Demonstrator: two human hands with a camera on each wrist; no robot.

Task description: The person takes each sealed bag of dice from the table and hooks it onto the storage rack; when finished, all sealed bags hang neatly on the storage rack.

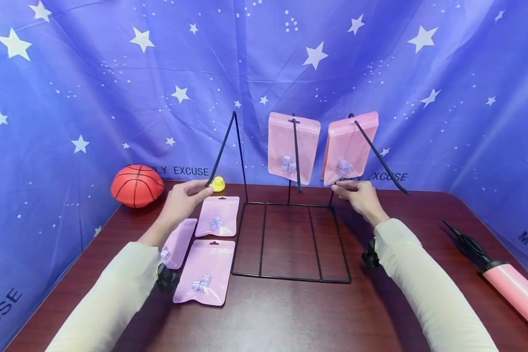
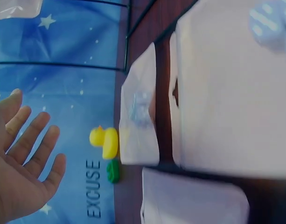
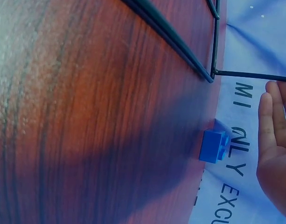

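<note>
A black wire display rack (image 1: pixel 290 278) stands on the table with three hooks. One pink pouch (image 1: pixel 305 142) with dotted dice hangs on the middle hook. Another pink pouch (image 1: pixel 356 142), apparently with more behind it, hangs on the right hook. My left hand (image 1: pixel 182 200) is by the tip of the bare left hook (image 1: pixel 222 146); in the left wrist view its fingers (image 2: pixel 33 135) are spread and hold nothing visible. The right hand (image 1: pixel 358 195) is just under the right pouch, fingers extended in the right wrist view; contact with the pouch is unclear.
Three pink pouches lie left of the rack: one behind (image 1: pixel 224 215), one in front (image 1: pixel 211 269), one at the side (image 1: pixel 180 239). A red ball (image 1: pixel 137 186), a yellow duck (image 1: pixel 218 184), a blue brick (image 3: pixel 213 145) and a pink pump (image 1: pixel 510 283) are around.
</note>
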